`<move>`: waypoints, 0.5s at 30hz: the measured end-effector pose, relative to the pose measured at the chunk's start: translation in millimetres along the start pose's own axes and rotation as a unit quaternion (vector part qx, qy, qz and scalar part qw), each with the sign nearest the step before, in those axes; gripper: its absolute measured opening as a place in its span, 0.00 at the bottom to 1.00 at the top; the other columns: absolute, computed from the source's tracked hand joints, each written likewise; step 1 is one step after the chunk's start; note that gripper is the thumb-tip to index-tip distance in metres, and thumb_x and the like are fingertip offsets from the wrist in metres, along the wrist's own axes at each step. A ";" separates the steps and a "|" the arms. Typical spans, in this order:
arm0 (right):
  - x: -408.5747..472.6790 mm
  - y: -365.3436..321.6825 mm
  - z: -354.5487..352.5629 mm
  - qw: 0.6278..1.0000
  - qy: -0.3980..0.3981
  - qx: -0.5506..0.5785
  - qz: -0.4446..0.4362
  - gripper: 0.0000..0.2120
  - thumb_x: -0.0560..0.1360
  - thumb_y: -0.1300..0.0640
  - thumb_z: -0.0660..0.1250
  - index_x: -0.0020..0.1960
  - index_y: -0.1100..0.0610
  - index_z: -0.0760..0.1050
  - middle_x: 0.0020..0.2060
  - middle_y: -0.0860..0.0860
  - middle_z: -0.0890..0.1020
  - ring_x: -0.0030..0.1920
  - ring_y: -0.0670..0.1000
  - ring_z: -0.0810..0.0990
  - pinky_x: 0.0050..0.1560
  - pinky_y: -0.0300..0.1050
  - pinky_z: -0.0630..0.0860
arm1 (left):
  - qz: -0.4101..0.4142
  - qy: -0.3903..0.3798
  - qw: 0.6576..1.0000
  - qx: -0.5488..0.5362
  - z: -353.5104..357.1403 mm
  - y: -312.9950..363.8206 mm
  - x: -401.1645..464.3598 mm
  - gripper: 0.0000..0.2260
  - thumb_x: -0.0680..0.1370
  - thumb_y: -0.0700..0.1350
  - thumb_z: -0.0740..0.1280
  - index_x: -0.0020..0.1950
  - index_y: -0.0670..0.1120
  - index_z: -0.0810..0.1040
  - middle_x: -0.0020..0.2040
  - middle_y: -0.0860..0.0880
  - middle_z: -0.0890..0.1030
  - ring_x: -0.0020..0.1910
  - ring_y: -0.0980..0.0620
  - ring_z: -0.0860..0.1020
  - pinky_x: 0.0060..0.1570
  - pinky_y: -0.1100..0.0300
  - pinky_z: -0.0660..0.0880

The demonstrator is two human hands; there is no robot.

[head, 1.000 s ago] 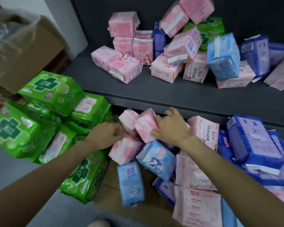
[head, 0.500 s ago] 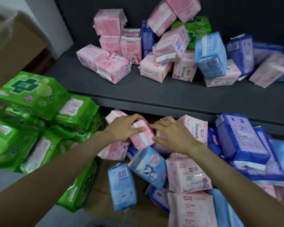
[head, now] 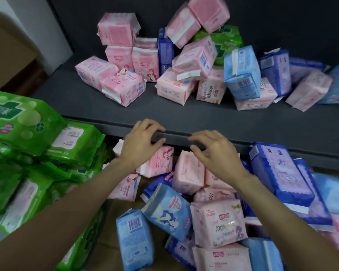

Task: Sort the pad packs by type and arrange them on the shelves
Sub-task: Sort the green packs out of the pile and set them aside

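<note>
Pad packs lie in three loose groups. On the dark shelf [head: 184,116]: a jumbled heap, mostly pink packs [head: 123,90] at left and centre, some stacked, one green pack [head: 223,44] wedged behind them, a dark blue pack [head: 165,51] standing upright among the pinks, light blue pack [head: 243,75] and further blue and pink packs leaning together to the right. Below the shelf edge: a mixed pile on brown cardboard [head: 110,222], with pink packs [head: 188,173] directly under the hands, light blue packs [head: 166,210] in front, a pale pink pack marked 245mm [head: 217,223] near the bottom, large dark blue packs [head: 278,173] to the right. Green packs [head: 24,122] stacked in their own pile at far left, apart from the pinks and blues.

Left hand [head: 139,143] hovers at the front lip of the shelf, fingers bent, tips at or on the edge; grip loose, holding nothing. A pink pack [head: 159,161] lies just below its palm; contact cannot be told. Right hand [head: 213,149] beside it, fingers spread and lightly curved over the pink packs, grip wide, holding nothing. Both forearms reach in from the bottom of view.

A brown cardboard box [head: 6,53] stands at upper left, beside a pale wall.
</note>
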State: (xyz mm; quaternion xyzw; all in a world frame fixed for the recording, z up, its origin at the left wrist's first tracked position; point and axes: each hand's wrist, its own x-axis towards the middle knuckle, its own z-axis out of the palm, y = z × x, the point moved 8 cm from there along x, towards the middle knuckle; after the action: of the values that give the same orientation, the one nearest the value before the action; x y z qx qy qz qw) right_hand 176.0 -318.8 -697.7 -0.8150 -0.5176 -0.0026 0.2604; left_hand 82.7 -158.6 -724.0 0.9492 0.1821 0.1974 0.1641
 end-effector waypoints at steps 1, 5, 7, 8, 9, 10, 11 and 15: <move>5.3 3.6 -15.7 0.999 0.039 -0.006 0.003 0.13 0.75 0.53 0.62 0.55 0.55 0.80 0.52 0.50 0.82 0.52 0.54 0.78 0.54 0.47 0.74 | 0.005 0.003 1.000 -0.029 -3.6 4.2 8.7 0.16 0.75 0.56 0.63 0.58 0.49 0.78 0.56 0.51 0.76 0.56 0.49 0.73 0.50 0.51 0.75; 34.5 34.6 -72.0 0.990 0.119 -0.042 0.060 0.18 0.74 0.58 0.68 0.64 0.56 0.74 0.60 0.53 0.77 0.59 0.56 0.72 0.56 0.46 0.70 | 0.013 0.044 0.994 -0.095 -28.1 30.5 60.5 0.20 0.75 0.56 0.64 0.64 0.50 0.74 0.60 0.50 0.74 0.59 0.49 0.72 0.55 0.54 0.72; 53.8 54.2 -88.7 0.984 0.132 -0.070 0.094 0.27 0.72 0.57 0.70 0.70 0.57 0.68 0.66 0.56 0.70 0.65 0.58 0.67 0.61 0.51 0.68 | -0.019 0.063 0.988 -0.136 -36.6 38.7 94.2 0.24 0.74 0.53 0.70 0.68 0.50 0.70 0.63 0.49 0.73 0.62 0.49 0.72 0.56 0.54 0.71; 64.5 61.8 -93.9 0.982 0.135 -0.091 0.098 0.32 0.71 0.56 0.72 0.72 0.57 0.65 0.69 0.59 0.66 0.67 0.60 0.63 0.65 0.53 0.66 | -0.046 0.066 0.982 -0.168 -37.4 39.5 110.6 0.28 0.72 0.53 0.72 0.70 0.49 0.68 0.65 0.48 0.72 0.63 0.49 0.71 0.58 0.54 0.70; 76.7 70.3 -97.2 0.980 0.130 -0.113 0.102 0.37 0.70 0.55 0.73 0.74 0.58 0.61 0.71 0.61 0.62 0.69 0.62 0.60 0.68 0.55 0.63 | -0.080 0.061 0.974 -0.203 -35.1 38.7 128.0 0.33 0.71 0.55 0.74 0.72 0.49 0.65 0.67 0.47 0.71 0.65 0.49 0.70 0.60 0.55 0.69; 89.0 79.4 -97.3 0.979 0.116 -0.122 0.111 0.42 0.69 0.54 0.74 0.76 0.57 0.56 0.73 0.63 0.58 0.71 0.63 0.57 0.70 0.56 0.59 | -0.120 0.046 0.964 -0.233 -30.6 36.2 142.9 0.38 0.69 0.59 0.74 0.74 0.48 0.62 0.69 0.46 0.69 0.67 0.49 0.68 0.63 0.55 0.67; 100.5 89.9 -96.2 0.980 0.098 -0.113 0.132 0.47 0.68 0.53 0.75 0.77 0.57 0.51 0.74 0.63 0.54 0.73 0.63 0.54 0.72 0.56 0.56 | -0.162 0.024 0.952 -0.258 -23.0 32.2 156.9 0.43 0.68 0.63 0.73 0.76 0.47 0.59 0.72 0.46 0.66 0.70 0.48 0.66 0.66 0.55 0.65; 130.4 131.1 -97.2 0.975 0.053 -0.061 0.209 0.53 0.67 0.56 0.76 0.78 0.58 0.42 0.75 0.58 0.54 0.74 0.60 0.53 0.70 0.50 0.56 | -0.251 -0.042 0.920 -0.299 1.4 28.8 203.2 0.52 0.63 0.69 0.70 0.78 0.49 0.52 0.75 0.46 0.63 0.72 0.45 0.64 0.70 0.48 0.63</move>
State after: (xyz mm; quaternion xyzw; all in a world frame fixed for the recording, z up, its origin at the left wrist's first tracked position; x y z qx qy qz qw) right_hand 373.1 -293.6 -633.3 -0.9181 -0.3202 -0.0233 0.2324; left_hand 265.3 -100.9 -650.1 0.7866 0.3402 0.1545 0.4916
